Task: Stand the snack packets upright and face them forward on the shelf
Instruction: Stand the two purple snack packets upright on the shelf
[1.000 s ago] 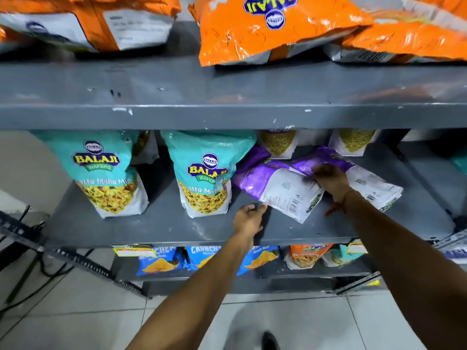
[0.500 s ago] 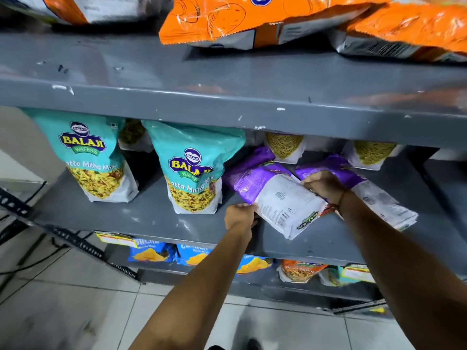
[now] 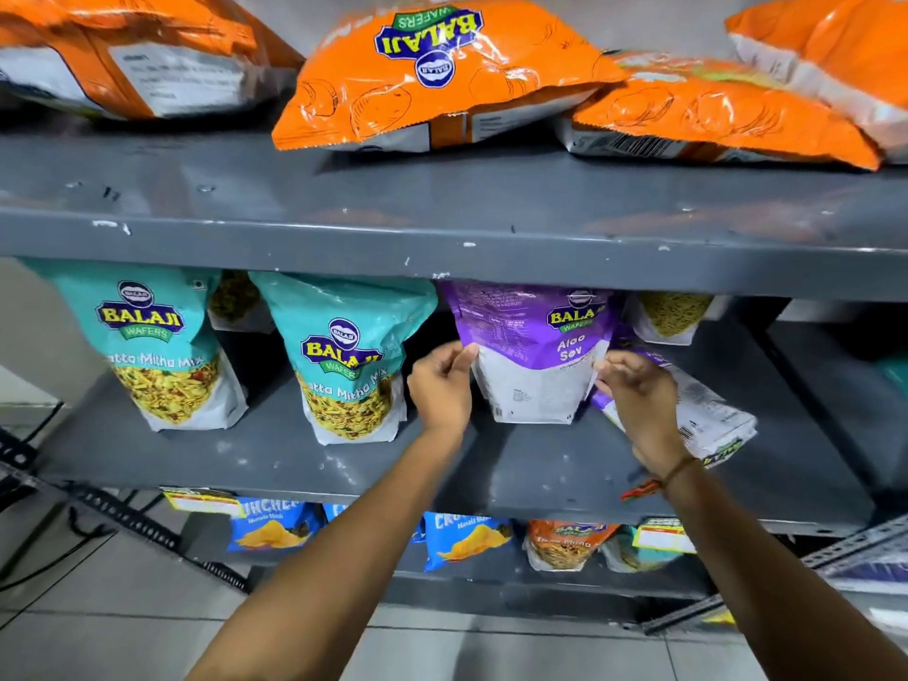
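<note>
A purple Aloo Sev packet point(image 3: 533, 356) stands upright on the grey middle shelf point(image 3: 295, 459), twisted so part of its back panel shows on the left. My left hand point(image 3: 442, 385) pinches its left edge and my right hand point(image 3: 638, 400) pinches its right edge. A second purple packet point(image 3: 707, 420) lies flat behind my right hand, back side up. Two teal Khatta Mitha Mix packets point(image 3: 152, 346) point(image 3: 344, 366) stand upright to the left, facing forward.
Orange packets point(image 3: 432, 76) lie flat on the top shelf point(image 3: 442, 223). Yellow-filled packets point(image 3: 673, 317) sit at the back of the middle shelf. Blue and orange packets point(image 3: 467, 538) fill the lower shelf. Tiled floor lies below.
The purple packet that lay flat now stands upright between both hands. My left hand moved from the shelf edge up to the packet's left side. The camera moved closer.
</note>
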The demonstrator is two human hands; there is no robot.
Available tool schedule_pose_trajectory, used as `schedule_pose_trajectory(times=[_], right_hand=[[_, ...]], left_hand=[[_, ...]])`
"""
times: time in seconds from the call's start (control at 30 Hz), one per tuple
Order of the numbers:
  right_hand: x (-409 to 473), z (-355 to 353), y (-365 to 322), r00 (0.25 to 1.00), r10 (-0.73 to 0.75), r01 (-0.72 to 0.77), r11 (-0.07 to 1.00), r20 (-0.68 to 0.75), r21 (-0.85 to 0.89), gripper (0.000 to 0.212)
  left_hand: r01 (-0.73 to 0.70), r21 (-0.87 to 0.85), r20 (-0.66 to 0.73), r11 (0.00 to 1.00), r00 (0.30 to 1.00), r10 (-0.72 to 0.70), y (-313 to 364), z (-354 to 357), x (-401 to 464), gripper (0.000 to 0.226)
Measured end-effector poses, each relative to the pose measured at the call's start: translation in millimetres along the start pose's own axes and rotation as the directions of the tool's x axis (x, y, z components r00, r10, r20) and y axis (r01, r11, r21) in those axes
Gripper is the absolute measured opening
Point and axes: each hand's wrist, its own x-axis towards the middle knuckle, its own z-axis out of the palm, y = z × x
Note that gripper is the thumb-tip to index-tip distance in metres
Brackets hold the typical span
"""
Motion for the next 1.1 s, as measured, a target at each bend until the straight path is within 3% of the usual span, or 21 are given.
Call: schedule_pose_trajectory(times=[0.23, 0.33, 0.43, 0.53, 0.63, 0.67, 0.77, 0.83, 0.97, 1.1], right_hand=[[-25.8, 6.2, 31.6, 0.999, 0.038, -0.038, 0.995, -0.007, -0.089, 0.024], [-25.8, 3.9, 32.1, 0.998, 0.058, -0.059, 0.993, -0.015, -0.098, 0.026], [-29.6, 3.8, 31.3, 0.998, 0.055, -0.060, 0.992, -0.041, -0.111, 0.006], [-49.6, 9.0, 23.0, 0.993, 0.034, -0.043, 0.996, -0.112, -0.074, 0.016], [-73.5, 18.4, 20.3, 0.995, 0.059, -0.053, 0.996, 0.083, -0.075, 0.022], [-79.3, 21.1, 20.4, 0.984, 0.082, -0.068, 0.994, 0.161, -0.091, 0.030], [-85.2, 28.1, 27.9, 0.967, 0.100, -0.067, 0.987, 0.233, -0.147, 0.058], [-82.5, 31.1, 26.6, 0.965, 0.119, -0.090, 0.987, 0.233, -0.134, 0.073], [-71.6, 38.9, 23.3, 0.933, 0.089, -0.073, 0.996, 0.349, -0.059, 0.110], [-67.4, 43.1, 24.0, 0.974, 0.071, -0.058, 0.996, 0.213, -0.068, 0.089]], left_hand=[[-0.004, 0.215, 0.084, 0.977, 0.996, -0.014, -32.3, -3.2, -0.1, 0.018], [0.016, 0.178, 0.126, 0.984, 0.991, -0.039, -33.0, -4.8, 0.1, 0.031], [0.162, 0.094, 0.153, 0.982, 0.973, -0.175, -28.9, -9.1, -2.3, 0.048], [0.426, 0.039, 0.206, 0.904, 0.882, -0.424, -24.8, -8.1, 1.4, 0.054], [0.566, 0.126, 0.349, 0.815, 0.744, -0.571, -16.2, -4.5, -0.5, 0.063], [0.588, 0.129, 0.351, 0.799, 0.726, -0.591, -16.1, -2.3, -1.4, 0.064], [0.542, 0.168, 0.189, 0.824, 0.802, -0.566, -24.7, -0.4, -9.1, 0.074], [0.473, 0.198, 0.118, 0.859, 0.858, -0.500, -12.3, -3.8, -28.5, 0.058], [0.320, 0.205, 0.247, 0.925, 0.898, -0.365, -2.3, -6.2, -75.5, 0.041], [0.230, 0.243, 0.343, 0.942, 0.889, -0.305, -6.4, -9.1, -82.2, 0.038]])
